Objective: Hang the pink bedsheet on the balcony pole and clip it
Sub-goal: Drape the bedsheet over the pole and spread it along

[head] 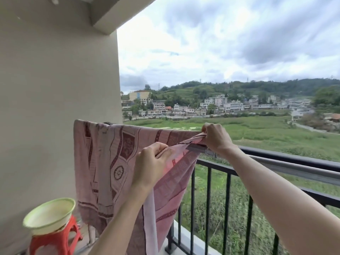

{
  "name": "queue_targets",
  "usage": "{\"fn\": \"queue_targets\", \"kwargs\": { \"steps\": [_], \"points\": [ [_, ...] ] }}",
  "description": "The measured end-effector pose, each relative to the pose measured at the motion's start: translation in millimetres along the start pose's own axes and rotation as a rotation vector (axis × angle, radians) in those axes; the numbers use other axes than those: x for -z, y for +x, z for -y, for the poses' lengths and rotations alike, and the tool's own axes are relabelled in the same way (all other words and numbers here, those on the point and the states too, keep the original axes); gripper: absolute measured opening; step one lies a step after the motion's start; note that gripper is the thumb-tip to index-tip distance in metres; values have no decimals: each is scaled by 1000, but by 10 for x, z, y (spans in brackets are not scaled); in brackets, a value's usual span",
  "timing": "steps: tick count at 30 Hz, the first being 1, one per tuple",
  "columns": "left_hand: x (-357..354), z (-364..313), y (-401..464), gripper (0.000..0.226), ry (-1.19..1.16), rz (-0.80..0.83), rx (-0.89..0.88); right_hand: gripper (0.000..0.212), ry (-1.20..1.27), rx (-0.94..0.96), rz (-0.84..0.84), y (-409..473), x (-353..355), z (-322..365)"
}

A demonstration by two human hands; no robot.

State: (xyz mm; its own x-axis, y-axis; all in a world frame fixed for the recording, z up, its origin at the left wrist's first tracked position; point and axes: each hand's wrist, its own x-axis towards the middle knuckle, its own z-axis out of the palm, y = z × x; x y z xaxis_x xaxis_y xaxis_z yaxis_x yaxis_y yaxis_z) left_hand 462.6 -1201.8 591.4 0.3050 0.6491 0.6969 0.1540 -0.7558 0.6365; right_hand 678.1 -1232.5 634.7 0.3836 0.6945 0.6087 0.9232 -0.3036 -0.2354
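Note:
The pink bedsheet (103, 159), patterned in dark red, hangs draped over the silver balcony pole (287, 167) from the wall side to about the middle. My right hand (216, 138) pinches a bunched edge of the sheet right at the pole. My left hand (150, 163) grips the sheet's upper edge a little lower and to the left. Between the hands the cloth is pulled into a taut fold. The pole's left part is hidden under the sheet. No clip shows.
A black metal railing (228, 196) runs just beyond the pole. A pale green basin (49, 214) sits on a red plastic stool (55, 242) at the lower left, by the beige wall (46, 89). Fields and houses lie beyond.

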Motion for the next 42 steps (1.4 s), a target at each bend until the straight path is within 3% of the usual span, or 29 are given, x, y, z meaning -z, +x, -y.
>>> {"fn": "queue_targets", "kwargs": {
  "steps": [5, 9, 14, 17, 21, 24, 35, 42],
  "points": [
    [44, -650, -336, 14, 32, -89, -68, 13, 47, 119, 22, -408, 407, -166],
    [-86, -1179, -534, 15, 47, -121, -106, 14, 43, 40, -110, -680, 825, -385],
    [-686, -1825, -946, 13, 58, -75, -92, 16, -11, -106, -105, -956, 1443, -1016],
    [-1092, -2200, -1231, 12, 10, -88, -49, 35, 193, -285, -105, -1121, 1625, -1458],
    [-1381, -2649, -1488, 15, 22, -58, -40, 16, 561, -426, -78, -1354, 1949, -1886],
    [-1446, -2929, -1636, 12, -31, -112, -42, 20, 666, -377, -19, -1549, 2245, -2018],
    [-1710, -3569, -2601, 10, -52, -30, -19, 21, 184, -164, 97, -2727, 2892, -2464],
    [-1970, -4121, -2956, 17, -27, 105, -76, 21, 46, -129, -116, -3151, 3383, -2894]
  ]
}}
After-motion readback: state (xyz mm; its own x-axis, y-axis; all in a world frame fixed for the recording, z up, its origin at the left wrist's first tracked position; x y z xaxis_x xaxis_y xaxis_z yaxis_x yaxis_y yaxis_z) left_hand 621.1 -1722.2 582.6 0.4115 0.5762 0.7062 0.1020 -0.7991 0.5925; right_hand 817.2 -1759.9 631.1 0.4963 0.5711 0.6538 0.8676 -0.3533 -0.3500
